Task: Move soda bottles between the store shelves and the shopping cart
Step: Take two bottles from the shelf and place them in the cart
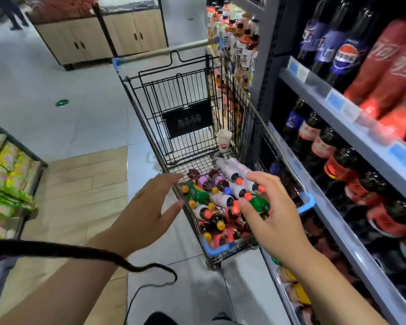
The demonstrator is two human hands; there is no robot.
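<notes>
A black wire shopping cart [150,127] with blue corner guards stands in the aisle beside the shelves. Several small soda bottles [218,200] with red, orange and blue caps lie in its basket, and a white cup [225,140] stands behind them. My left hand [148,207] hovers at the cart's left rim, fingers spread, holding nothing. My right hand [272,214] reaches over the near end of the basket, fingers apart, just above a green bottle [259,202]. Grey store shelves [333,95] on the right carry large red and blue-labelled soda bottles [384,66].
Tea and juice bottles [239,36] fill the shelf end beyond the cart. A wooden display cabinet [99,38] stands at the back, a snack rack [7,174] at the left. A dark cable [136,268] hangs below my left arm. A person's legs [12,12] show at top left.
</notes>
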